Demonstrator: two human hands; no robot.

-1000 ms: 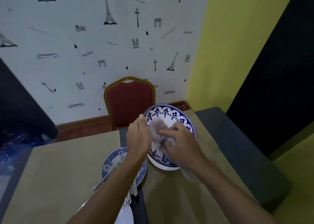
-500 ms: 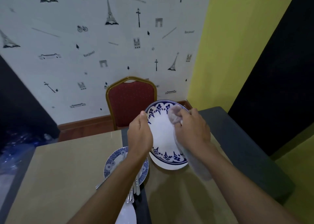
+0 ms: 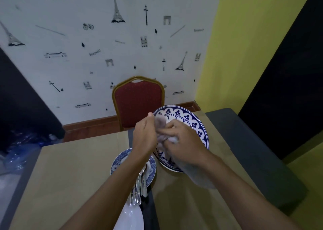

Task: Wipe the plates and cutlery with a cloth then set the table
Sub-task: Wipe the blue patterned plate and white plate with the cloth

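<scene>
A large blue-and-white patterned plate is tilted up above the table, facing me. My left hand grips its left rim. My right hand presses a pale grey cloth against the plate's face, near the left hand; the cloth's tail hangs below my wrist. On the table a smaller blue-patterned plate lies partly under my left forearm, with several pieces of cutlery resting across it. A plain white plate sits at the bottom edge.
A red chair with a gold frame stands behind the beige table, against the patterned wall. A dark grey strip borders the table's right side. Clear plastic bags lie on the floor at left.
My right hand with the cloth has swept from the plate's upper right rim across to its left side, close to my left hand. The plate stays tilted in my left hand.
</scene>
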